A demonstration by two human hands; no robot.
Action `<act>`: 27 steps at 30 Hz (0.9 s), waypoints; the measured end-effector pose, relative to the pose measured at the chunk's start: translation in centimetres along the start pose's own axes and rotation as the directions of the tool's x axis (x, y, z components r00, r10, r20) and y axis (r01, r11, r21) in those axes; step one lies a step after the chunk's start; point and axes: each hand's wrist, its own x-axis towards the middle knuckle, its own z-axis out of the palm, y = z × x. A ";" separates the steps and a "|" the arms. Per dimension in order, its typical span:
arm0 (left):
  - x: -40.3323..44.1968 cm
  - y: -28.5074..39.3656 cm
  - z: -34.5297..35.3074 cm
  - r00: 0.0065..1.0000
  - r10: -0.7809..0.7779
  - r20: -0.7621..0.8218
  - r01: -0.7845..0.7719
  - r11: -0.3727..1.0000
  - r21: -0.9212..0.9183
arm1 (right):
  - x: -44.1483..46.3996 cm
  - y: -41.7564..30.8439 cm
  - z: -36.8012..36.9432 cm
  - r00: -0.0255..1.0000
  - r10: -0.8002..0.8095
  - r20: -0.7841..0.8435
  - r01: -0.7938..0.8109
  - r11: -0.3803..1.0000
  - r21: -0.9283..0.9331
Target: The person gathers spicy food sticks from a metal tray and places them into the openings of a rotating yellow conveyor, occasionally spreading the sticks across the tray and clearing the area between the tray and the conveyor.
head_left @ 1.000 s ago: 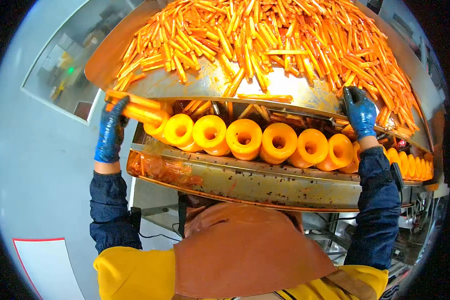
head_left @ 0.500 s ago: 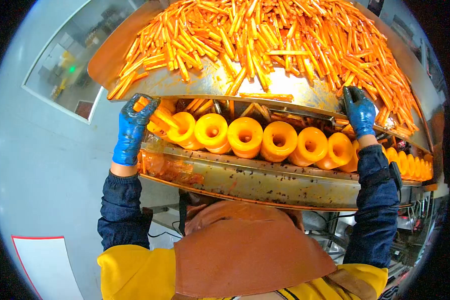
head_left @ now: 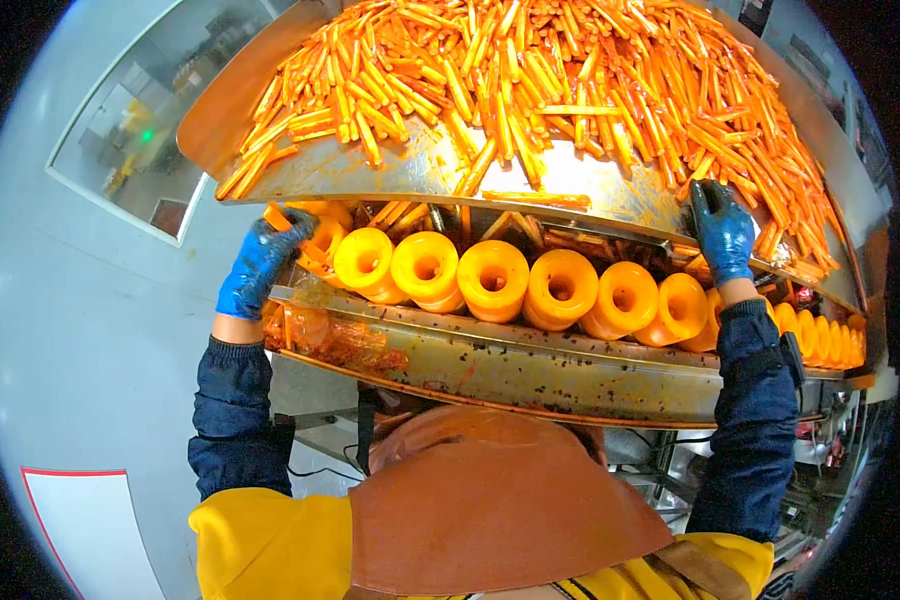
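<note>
My left hand point(head_left: 262, 262), in a blue glove, is closed round orange food sticks point(head_left: 276, 216) at the left end of a row of yellow cups. One stick's end shows above the fingers; how many are held is hidden. The cup beside this hand point(head_left: 328, 238) is partly covered by it. My right hand point(head_left: 722, 230), also gloved, rests at the front edge of a metal tray point(head_left: 425, 165), its fingers stretched forward against glossy orange sticks. A large heap of sticks point(head_left: 560, 75) covers the tray. The yellow cups point(head_left: 493, 280) have round central holes and stand in line below it.
A metal ledge point(head_left: 530, 362) spotted with dark bits runs in front of the cups. Clear film point(head_left: 340, 342) lies at its left end. Loose sticks point(head_left: 518, 226) lie behind the cups. A brown apron point(head_left: 500, 500) covers my front.
My left hand has moved slightly down and left, and the sticks that slanted from it over a cup no longer show there. My right hand has barely shifted.
</note>
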 end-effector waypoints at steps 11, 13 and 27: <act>3.9 2.7 0.9 0.695 -0.106 0.711 0.054 0.994 0.096 | 0.0 -0.5 -0.5 1.000 0.007 -0.019 -0.006 0.999 0.047; 4.0 4.5 0.4 0.660 -0.036 0.750 -0.243 0.935 0.259 | 0.0 -0.1 0.0 1.000 0.015 -0.026 -0.013 0.998 0.056; 20.6 7.6 10.0 0.696 0.344 0.630 -0.671 -0.001 0.741 | 0.0 0.2 0.2 0.991 -0.058 -0.117 0.068 0.994 0.083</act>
